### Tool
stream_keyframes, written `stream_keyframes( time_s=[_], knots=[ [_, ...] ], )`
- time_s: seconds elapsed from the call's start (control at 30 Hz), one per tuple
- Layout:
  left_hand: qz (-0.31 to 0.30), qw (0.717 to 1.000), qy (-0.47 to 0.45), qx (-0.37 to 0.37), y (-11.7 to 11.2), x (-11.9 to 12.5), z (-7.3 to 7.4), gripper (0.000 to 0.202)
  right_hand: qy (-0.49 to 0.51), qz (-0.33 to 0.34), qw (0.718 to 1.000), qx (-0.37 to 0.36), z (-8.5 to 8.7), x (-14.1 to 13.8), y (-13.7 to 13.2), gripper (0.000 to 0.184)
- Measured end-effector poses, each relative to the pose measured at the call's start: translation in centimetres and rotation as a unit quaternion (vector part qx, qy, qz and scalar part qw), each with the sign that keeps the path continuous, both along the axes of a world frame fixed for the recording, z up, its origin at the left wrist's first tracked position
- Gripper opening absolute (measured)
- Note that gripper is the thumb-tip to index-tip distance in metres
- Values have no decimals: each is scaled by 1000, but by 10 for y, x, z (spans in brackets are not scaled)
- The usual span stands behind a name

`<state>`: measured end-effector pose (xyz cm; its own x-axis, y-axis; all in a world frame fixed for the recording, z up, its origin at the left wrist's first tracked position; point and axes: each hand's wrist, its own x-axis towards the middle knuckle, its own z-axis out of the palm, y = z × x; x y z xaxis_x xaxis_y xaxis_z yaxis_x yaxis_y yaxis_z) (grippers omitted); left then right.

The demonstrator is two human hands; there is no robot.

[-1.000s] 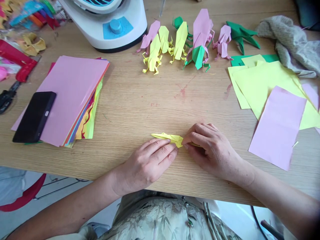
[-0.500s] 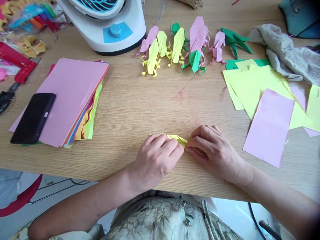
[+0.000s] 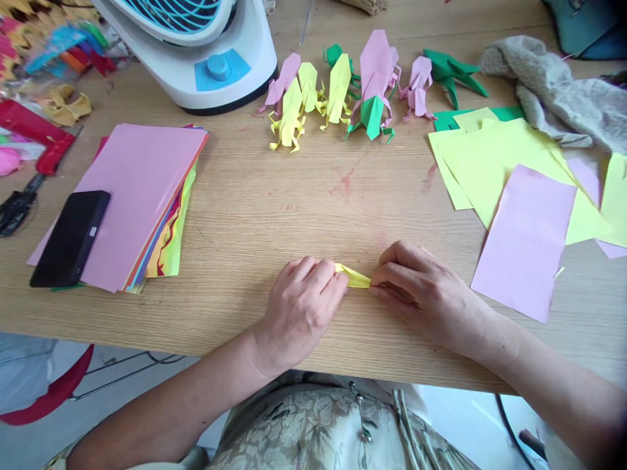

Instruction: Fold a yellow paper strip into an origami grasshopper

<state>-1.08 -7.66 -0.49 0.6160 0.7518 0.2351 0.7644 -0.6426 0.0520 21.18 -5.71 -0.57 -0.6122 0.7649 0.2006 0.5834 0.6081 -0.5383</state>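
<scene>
A narrow folded strip of yellow paper (image 3: 356, 277) lies low over the table between my two hands. My left hand (image 3: 304, 303) is closed over its left part, and the knuckles hide that end. At the right tip, the thumb and fingers of my right hand (image 3: 416, 287) pinch the paper. Toward the back stand several folded paper figures: yellow ones (image 3: 337, 91), pink ones (image 3: 377, 65) and green ones (image 3: 372, 117).
On the left, a black phone (image 3: 71, 238) rests on a stack of coloured paper (image 3: 147, 183). A white fan base (image 3: 235, 46) stands behind. Yellow sheets (image 3: 490, 166), a pink sheet (image 3: 526, 241) and a grey cloth (image 3: 539, 85) lie at right. Red-handled tool (image 3: 39, 127) sits far left.
My left hand has slid slightly left along the yellow paper, showing a different stretch of it between the hands. My right hand keeps its pinch. The whole view has shifted a little.
</scene>
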Motion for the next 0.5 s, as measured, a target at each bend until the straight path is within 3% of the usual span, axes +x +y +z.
stream_keyframes(
  time_s=[0.13, 0.37, 0.5],
  knots=[
    [10, 1000, -8, -20, 2, 3, 3, 12, -18, -26, 999, -32, 2, -3, -2, 12],
    [16, 981, -139, -132, 7, 6, 2, 8, -36, -54, 997, -51, 5, -7, -4, 11],
    [24, 975, -158, -158, 8, 7, 4, 13, -35, -60, 996, -59, 6, -8, -3, 12]
  ],
)
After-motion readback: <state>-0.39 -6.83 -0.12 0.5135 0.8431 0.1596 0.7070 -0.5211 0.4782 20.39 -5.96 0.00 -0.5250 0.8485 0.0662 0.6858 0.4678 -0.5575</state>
